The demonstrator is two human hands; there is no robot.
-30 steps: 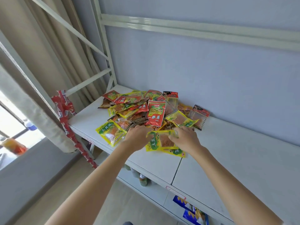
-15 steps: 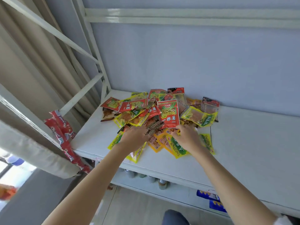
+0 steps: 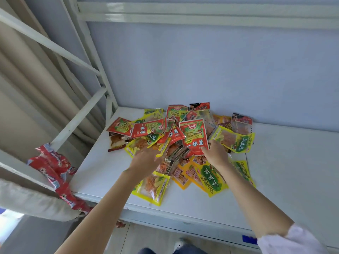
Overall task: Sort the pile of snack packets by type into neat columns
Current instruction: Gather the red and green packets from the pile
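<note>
Heap of light, slippery foil snack packets (image 3: 176, 142) on white table (image 3: 286, 173); left hand (image 3: 146, 158) rests open-fingered on heap's near edge, right hand (image 3: 216, 153) pinches red packet's (image 3: 194, 136) flat corner, probably the best hold.

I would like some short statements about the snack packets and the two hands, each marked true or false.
1. The packets already lie in neat columns. False: they form a mixed pile of overlapping packets.
2. Both hands reach into the pile. True: the left hand and the right hand are at it.
3. A yellow packet lies near the front edge of the white shelf. True.
4. The right hand is at a blue packet. False: it is at the lower edge of a red packet.
</note>
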